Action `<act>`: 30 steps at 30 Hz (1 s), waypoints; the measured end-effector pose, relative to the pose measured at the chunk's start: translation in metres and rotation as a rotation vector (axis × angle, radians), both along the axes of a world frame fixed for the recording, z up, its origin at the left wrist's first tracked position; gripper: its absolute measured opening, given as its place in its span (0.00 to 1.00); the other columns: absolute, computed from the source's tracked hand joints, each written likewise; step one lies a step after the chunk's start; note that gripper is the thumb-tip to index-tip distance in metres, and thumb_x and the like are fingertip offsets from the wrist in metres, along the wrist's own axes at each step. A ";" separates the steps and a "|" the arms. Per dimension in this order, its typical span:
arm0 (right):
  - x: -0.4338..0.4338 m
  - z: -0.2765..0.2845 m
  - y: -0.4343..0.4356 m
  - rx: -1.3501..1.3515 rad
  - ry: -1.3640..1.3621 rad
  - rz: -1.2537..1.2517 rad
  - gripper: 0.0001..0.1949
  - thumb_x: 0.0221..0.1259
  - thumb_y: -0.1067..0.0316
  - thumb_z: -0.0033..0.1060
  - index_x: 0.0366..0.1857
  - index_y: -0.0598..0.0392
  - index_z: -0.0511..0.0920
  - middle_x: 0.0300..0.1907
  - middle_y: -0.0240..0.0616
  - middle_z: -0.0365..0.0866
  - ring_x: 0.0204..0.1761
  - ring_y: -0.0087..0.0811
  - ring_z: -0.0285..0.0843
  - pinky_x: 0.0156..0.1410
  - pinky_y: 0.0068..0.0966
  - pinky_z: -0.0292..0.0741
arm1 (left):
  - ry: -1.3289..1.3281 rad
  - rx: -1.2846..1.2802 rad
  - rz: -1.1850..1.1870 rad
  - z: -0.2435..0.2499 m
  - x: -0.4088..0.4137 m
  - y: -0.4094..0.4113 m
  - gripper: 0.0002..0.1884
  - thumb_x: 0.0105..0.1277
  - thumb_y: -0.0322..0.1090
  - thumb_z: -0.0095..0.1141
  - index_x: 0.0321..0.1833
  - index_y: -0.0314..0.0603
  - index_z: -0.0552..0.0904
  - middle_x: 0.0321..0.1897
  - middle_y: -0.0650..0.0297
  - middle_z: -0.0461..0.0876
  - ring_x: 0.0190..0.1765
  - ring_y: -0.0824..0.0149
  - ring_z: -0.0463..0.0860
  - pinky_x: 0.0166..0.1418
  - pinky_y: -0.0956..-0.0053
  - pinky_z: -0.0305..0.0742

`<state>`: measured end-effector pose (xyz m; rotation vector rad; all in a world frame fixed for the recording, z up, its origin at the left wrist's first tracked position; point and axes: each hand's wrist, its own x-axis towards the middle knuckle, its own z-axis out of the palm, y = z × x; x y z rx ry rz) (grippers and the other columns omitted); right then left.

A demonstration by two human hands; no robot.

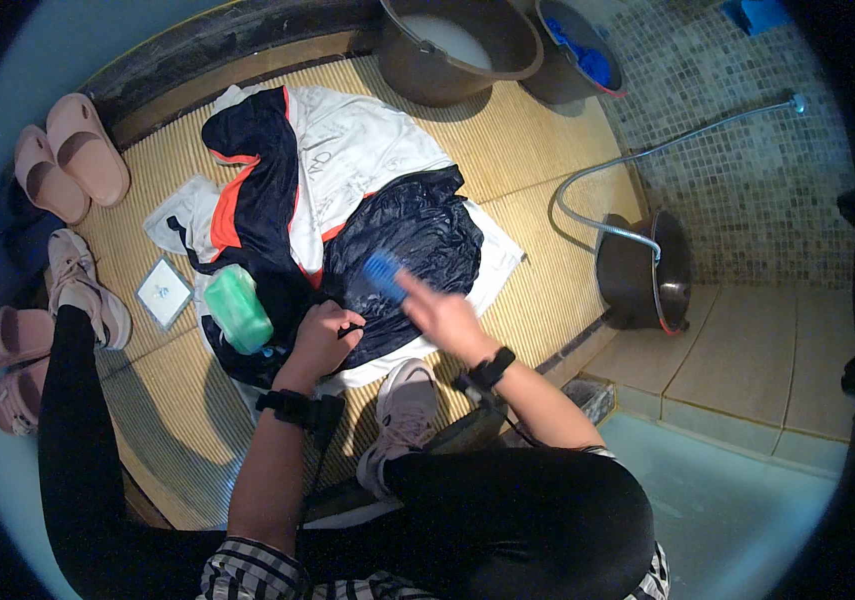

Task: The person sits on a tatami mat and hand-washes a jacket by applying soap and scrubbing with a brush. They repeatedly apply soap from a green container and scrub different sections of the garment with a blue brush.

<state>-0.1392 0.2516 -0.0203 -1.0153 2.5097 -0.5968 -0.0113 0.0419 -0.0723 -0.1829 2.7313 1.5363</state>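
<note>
A wet white, black and orange jacket (367, 150) lies spread on the ribbed yellow floor (495, 142). My left hand (322, 341) grips a fold of its dark cloth near the lower middle. In my right hand (446, 319) is a blue scrubbing brush (384, 274), blurred, over the dark part of the jacket; whether its bristles touch the cloth is hard to tell. A green bar of laundry soap (238, 307), partly in clear wrapping, rests on the jacket's left side. Dark writing marks show on the white cloth.
Beyond the jacket stand a large bucket of cloudy water (465, 45) and a smaller bucket holding blue cloth (581, 56). A metal shower hose (570, 202) runs into another bucket (641, 277) at right. Pink slippers (89, 150) and a small square drain cover (163, 292) are at left.
</note>
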 end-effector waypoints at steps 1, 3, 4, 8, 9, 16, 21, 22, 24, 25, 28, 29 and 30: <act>0.013 0.004 0.001 0.051 -0.052 0.153 0.24 0.69 0.54 0.53 0.68 0.39 0.69 0.29 0.53 0.84 0.29 0.52 0.84 0.35 0.45 0.80 | -0.001 0.010 -0.006 0.002 -0.001 0.001 0.08 0.54 0.32 0.67 0.38 0.46 0.87 0.29 0.62 0.79 0.38 0.58 0.80 0.45 0.64 0.75; 0.005 0.008 0.010 0.139 -0.022 0.016 0.25 0.69 0.56 0.56 0.69 0.38 0.69 0.32 0.52 0.85 0.30 0.51 0.84 0.35 0.41 0.80 | -0.005 0.023 -0.012 0.006 -0.002 0.001 0.08 0.55 0.32 0.67 0.38 0.45 0.87 0.29 0.61 0.80 0.38 0.58 0.80 0.45 0.64 0.75; -0.006 0.014 0.019 0.182 -0.001 -0.051 0.25 0.69 0.57 0.57 0.70 0.37 0.69 0.33 0.51 0.85 0.30 0.50 0.85 0.35 0.39 0.80 | -0.015 0.024 -0.014 0.007 -0.003 0.001 0.08 0.55 0.32 0.67 0.38 0.45 0.87 0.29 0.61 0.80 0.38 0.58 0.80 0.46 0.64 0.75; -0.040 -0.011 0.058 0.132 0.179 -0.445 0.25 0.71 0.53 0.52 0.71 0.37 0.67 0.24 0.50 0.83 0.26 0.51 0.83 0.29 0.45 0.76 | -0.059 0.027 -0.021 0.003 -0.005 0.001 0.08 0.55 0.34 0.66 0.38 0.47 0.87 0.31 0.62 0.79 0.41 0.57 0.78 0.48 0.63 0.73; -0.029 -0.012 0.053 0.080 0.157 -0.458 0.24 0.71 0.53 0.51 0.71 0.37 0.67 0.24 0.51 0.83 0.26 0.51 0.82 0.29 0.45 0.75 | -0.078 0.030 -0.024 0.000 -0.003 0.001 0.08 0.56 0.34 0.66 0.38 0.48 0.88 0.32 0.62 0.78 0.42 0.56 0.77 0.49 0.63 0.73; 0.001 -0.011 0.046 0.061 0.020 0.086 0.25 0.71 0.51 0.52 0.71 0.33 0.66 0.27 0.45 0.84 0.24 0.45 0.82 0.29 0.41 0.78 | -0.170 0.100 -0.034 0.008 -0.004 -0.002 0.08 0.57 0.35 0.66 0.39 0.46 0.88 0.32 0.62 0.78 0.42 0.57 0.77 0.48 0.63 0.73; -0.032 -0.012 0.051 0.162 0.140 -0.444 0.25 0.72 0.52 0.50 0.72 0.41 0.65 0.25 0.50 0.83 0.25 0.50 0.82 0.29 0.43 0.77 | -0.103 0.061 -0.036 0.008 -0.006 -0.001 0.09 0.57 0.35 0.66 0.40 0.46 0.88 0.33 0.63 0.79 0.41 0.57 0.77 0.48 0.63 0.73; -0.019 -0.011 0.040 0.023 0.150 -0.383 0.26 0.72 0.52 0.50 0.72 0.41 0.65 0.24 0.51 0.82 0.23 0.51 0.81 0.28 0.44 0.76 | -0.100 0.048 -0.039 0.006 -0.005 0.000 0.09 0.57 0.35 0.66 0.41 0.46 0.88 0.33 0.63 0.79 0.42 0.57 0.77 0.48 0.63 0.73; 0.007 -0.008 0.019 0.031 0.114 0.001 0.25 0.71 0.53 0.53 0.71 0.38 0.67 0.22 0.44 0.82 0.21 0.46 0.80 0.28 0.40 0.77 | -0.100 0.018 -0.040 0.002 0.000 -0.004 0.09 0.57 0.34 0.66 0.41 0.46 0.88 0.33 0.63 0.79 0.42 0.57 0.77 0.48 0.63 0.73; 0.016 0.003 0.010 0.151 0.109 0.193 0.25 0.70 0.55 0.54 0.70 0.36 0.68 0.22 0.40 0.83 0.21 0.44 0.80 0.28 0.38 0.78 | -0.128 0.035 -0.040 0.005 -0.001 -0.004 0.09 0.57 0.34 0.66 0.41 0.46 0.88 0.33 0.63 0.79 0.42 0.57 0.77 0.49 0.63 0.73; -0.022 -0.007 0.012 0.069 0.224 0.127 0.24 0.69 0.55 0.57 0.68 0.37 0.71 0.21 0.42 0.81 0.21 0.44 0.80 0.28 0.40 0.77 | -0.160 0.066 -0.047 0.012 -0.006 -0.001 0.09 0.57 0.34 0.66 0.40 0.46 0.88 0.32 0.62 0.79 0.42 0.57 0.78 0.49 0.64 0.73; -0.043 -0.007 0.016 -0.037 0.205 -0.082 0.23 0.70 0.54 0.54 0.68 0.38 0.70 0.22 0.46 0.81 0.22 0.48 0.80 0.28 0.42 0.77 | -0.143 0.057 -0.045 0.013 -0.007 -0.002 0.09 0.57 0.35 0.66 0.41 0.45 0.88 0.32 0.62 0.79 0.42 0.57 0.78 0.49 0.64 0.73; -0.063 -0.002 0.017 0.125 0.159 -0.283 0.22 0.72 0.53 0.52 0.68 0.38 0.70 0.26 0.51 0.83 0.26 0.52 0.82 0.31 0.44 0.77 | -0.129 0.048 -0.042 0.013 -0.006 -0.002 0.09 0.57 0.35 0.66 0.41 0.45 0.87 0.31 0.61 0.80 0.42 0.58 0.79 0.49 0.64 0.74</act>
